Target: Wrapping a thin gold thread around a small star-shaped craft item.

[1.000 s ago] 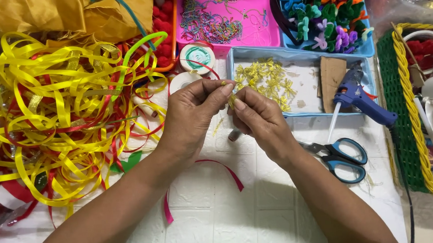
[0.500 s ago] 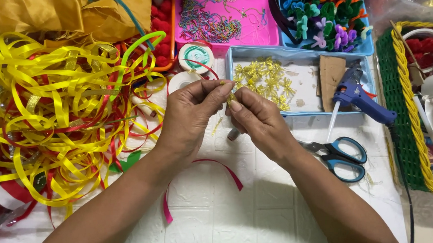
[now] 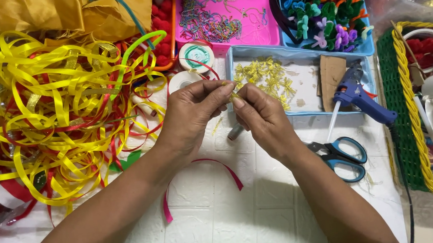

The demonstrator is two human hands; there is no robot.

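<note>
My left hand (image 3: 193, 113) and my right hand (image 3: 262, 118) meet fingertip to fingertip over the white table, pinching a small gold glittery piece (image 3: 231, 97) between them. Most of that piece is hidden by my fingers. Just behind my hands stands a light blue tray (image 3: 298, 55) with several gold glittery bows (image 3: 267, 77) and a piece of brown card (image 3: 332, 75). A small grey tube (image 3: 235, 133) lies under my right hand. A pink ribbon loop (image 3: 200, 181) lies on the table between my forearms.
A tangle of yellow, red and green ribbons (image 3: 58, 112) fills the left. Two tape rolls (image 3: 197, 57) sit behind my left hand. A blue glue gun (image 3: 359, 99) and blue-handled scissors (image 3: 341, 158) lie at right, beside a green basket (image 3: 404, 118). A pink tray (image 3: 224, 14) of beaded chains stands at back.
My hands have stayed at the same spot, the fingertips shifting slightly on the gold piece. Nothing else has moved.
</note>
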